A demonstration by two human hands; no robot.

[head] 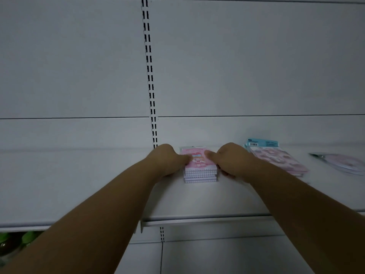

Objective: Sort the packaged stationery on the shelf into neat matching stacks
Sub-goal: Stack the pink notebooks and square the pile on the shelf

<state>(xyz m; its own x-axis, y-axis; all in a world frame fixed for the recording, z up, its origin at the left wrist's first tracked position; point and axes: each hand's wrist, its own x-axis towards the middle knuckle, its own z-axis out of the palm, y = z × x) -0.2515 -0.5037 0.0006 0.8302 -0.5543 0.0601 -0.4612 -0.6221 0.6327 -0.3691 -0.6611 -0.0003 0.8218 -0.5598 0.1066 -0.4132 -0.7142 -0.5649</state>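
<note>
A stack of pink notepads (199, 167) with a cartoon cover sits on the white shelf (79, 184) near the back wall. My left hand (167, 159) grips the stack's left side with its thumb on the top cover. On the right side my right hand (231, 159) does the same. To the right lies a second stack of packets (276, 158) with a blue header card and a pink pattern. Further right, at the frame edge, a clear-wrapped pale packet (343, 163) lies flat.
The white back panel carries a slotted upright (150, 80) just left of the stack. The shelf's front lip (197, 219) runs across the lower frame. Green objects (13, 242) show on a lower level at the bottom left.
</note>
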